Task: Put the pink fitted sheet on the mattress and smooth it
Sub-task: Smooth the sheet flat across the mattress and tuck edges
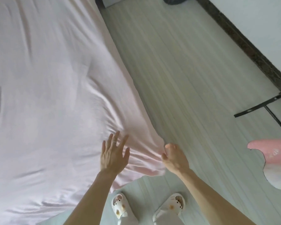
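Left hand (113, 157) flat, fingers spread wide on soft, light pink fitted sheet (55, 78); right hand (174, 158) pinches its bunched corner, lower center, likely best hold.

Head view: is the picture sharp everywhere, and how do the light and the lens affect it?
Head view: soft, even daylight with no hard shadows; the pink sheet looks washed out, almost white, on top; motion blur smears its folds and the floor boards; the left hand and right hand are slightly soft; the wide lens bends the bed edge and the dark baseboard.
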A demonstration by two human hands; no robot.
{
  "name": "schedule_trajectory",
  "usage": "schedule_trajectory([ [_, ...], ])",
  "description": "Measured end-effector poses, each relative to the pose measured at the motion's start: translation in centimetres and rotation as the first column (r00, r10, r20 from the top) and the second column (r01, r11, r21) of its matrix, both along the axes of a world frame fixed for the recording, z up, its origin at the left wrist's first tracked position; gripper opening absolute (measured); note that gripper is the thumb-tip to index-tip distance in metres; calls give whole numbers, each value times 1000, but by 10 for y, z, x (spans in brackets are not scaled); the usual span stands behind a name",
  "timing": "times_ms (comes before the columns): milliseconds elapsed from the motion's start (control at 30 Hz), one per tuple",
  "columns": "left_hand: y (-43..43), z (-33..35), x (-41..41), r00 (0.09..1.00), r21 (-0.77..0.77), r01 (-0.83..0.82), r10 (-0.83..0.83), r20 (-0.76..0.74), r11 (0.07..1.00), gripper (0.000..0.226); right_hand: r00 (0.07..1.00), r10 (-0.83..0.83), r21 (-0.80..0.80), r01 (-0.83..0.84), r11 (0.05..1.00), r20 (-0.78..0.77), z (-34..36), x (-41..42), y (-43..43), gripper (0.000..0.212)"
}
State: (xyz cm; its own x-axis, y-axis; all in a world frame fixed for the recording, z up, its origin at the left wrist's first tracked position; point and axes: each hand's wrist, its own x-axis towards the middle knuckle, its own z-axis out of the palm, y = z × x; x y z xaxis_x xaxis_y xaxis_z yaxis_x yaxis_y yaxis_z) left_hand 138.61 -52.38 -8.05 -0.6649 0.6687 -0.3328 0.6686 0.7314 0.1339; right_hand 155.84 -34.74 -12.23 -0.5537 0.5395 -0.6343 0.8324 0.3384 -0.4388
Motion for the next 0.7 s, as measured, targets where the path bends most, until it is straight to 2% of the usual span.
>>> schedule_trajectory([
  [67, 1, 3, -14, 998, 36, -54, 55, -33, 998, 55, 999, 16, 50, -14, 999, -51, 14, -27, 7, 40],
  [167, -7, 7, -46, 967, 61, -251, 253, -30, 966, 57, 985, 114, 114, -100, 989, -129, 37, -85, 1, 45],
  [267, -19, 4, -81, 909, 63, -415, 416, -17, 908, 62, 931, 237, 268, -162, 950, -277, 49, -149, -10, 50],
  [333, -26, -3, -107, 882, 93, -465, 469, -31, 880, 65, 895, 340, 330, -240, 913, -289, 50, -194, -16, 51],
  [433, -28, -16, -143, 861, 137, -501, 509, -27, 855, 62, 812, 503, 455, -342, 822, -298, 45, -251, -26, 52],
  [500, -32, -31, -160, 819, 146, -568, 573, 5, 810, 60, 712, 647, 521, -456, 722, -274, 32, -285, -42, 56],
  [567, -39, -48, -159, 773, 152, -633, 632, 63, 759, 58, 582, 781, 519, -608, 601, -224, 12, -299, -50, 57],
  [600, -42, -51, -152, 758, 159, -651, 648, 73, 743, 58, 552, 813, 536, -637, 554, -185, -1, -293, -45, 57],
  [633, -44, -58, -149, 747, 160, -663, 661, 77, 731, 58, 591, 799, 536, -643, 547, -106, -17, -287, -32, 58],
  [700, -46, -65, -145, 759, 124, -651, 648, 69, 749, 58, 785, 617, 511, -550, 660, 49, -36, -267, 5, 65],
])
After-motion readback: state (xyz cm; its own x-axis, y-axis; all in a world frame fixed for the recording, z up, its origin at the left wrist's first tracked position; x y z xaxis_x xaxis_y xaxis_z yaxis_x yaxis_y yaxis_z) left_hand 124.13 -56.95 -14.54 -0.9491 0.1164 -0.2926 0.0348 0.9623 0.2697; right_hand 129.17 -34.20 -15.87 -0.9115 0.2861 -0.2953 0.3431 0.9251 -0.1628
